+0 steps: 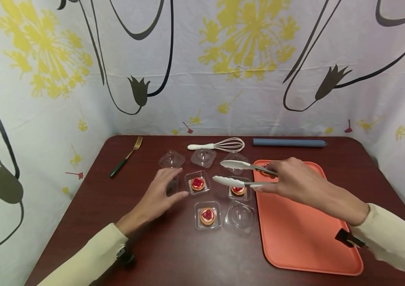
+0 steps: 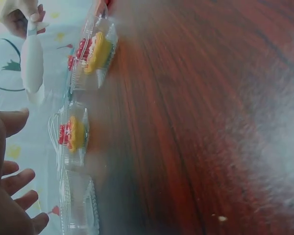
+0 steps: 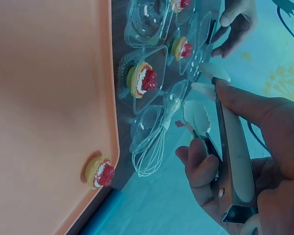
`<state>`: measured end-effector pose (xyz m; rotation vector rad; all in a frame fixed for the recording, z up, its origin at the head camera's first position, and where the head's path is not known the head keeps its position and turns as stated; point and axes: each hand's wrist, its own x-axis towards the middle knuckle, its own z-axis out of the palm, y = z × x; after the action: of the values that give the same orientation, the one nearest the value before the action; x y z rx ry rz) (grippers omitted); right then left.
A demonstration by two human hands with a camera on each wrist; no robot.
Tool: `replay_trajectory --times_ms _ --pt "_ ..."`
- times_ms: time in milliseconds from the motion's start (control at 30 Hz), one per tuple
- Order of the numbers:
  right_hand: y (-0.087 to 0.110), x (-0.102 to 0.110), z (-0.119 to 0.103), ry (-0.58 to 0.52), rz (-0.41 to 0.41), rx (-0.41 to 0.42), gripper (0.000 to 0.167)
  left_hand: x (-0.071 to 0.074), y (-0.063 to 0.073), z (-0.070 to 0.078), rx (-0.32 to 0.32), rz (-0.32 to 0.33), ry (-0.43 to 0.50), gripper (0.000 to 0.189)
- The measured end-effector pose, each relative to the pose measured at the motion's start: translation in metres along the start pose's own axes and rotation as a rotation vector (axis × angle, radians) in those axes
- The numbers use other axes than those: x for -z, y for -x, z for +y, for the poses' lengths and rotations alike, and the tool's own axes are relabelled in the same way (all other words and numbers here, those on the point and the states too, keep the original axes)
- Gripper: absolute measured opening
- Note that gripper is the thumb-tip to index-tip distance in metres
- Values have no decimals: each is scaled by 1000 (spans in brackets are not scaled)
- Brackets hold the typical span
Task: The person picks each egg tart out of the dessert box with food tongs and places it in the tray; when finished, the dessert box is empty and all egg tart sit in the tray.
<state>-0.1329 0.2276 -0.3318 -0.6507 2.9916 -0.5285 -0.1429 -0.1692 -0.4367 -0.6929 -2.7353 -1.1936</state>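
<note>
The right hand (image 1: 297,174) grips tongs (image 1: 229,181), tips apart — the left hand (image 1: 159,190), loose and empty, hovers near boxed tarts (image 1: 197,183); another tart (image 3: 100,172) sits on the tray (image 1: 306,234).

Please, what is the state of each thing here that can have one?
Left grip: holding nothing
Right grip: holding tongs
Tongs: tips apart, empty
Front container: open, tart inside
Middle container: open, tart inside
Right container: open, tart inside
Left container: open, no tart visible
Tray: bearing one tart
</note>
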Motion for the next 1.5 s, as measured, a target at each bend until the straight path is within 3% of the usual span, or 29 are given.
replay_trajectory --times_ms 133,400,600,800,1133,1333,1500 --pt "-3 -3 -1 -38 -29 4 42 -3 -5 -1 -12 -27 -51 76" --pt "-8 -8 1 -84 -43 116 24 -9 -12 -3 7 -61 -114 80" --pt "-10 -12 2 -77 -11 172 37 -11 -17 -1 24 -79 -161 84" --pt "-10 -15 0 47 34 215 45 -13 -19 0 31 -106 -196 84" --pt "-23 -21 -9 61 -4 226 54 -14 -21 -1 -11 -85 -231 79" --pt "-33 -25 -13 74 9 280 49 -12 -24 -4 -58 -64 -295 75" --pt "-40 -28 -17 80 4 307 34 -13 -26 -6 -69 -68 -329 79"
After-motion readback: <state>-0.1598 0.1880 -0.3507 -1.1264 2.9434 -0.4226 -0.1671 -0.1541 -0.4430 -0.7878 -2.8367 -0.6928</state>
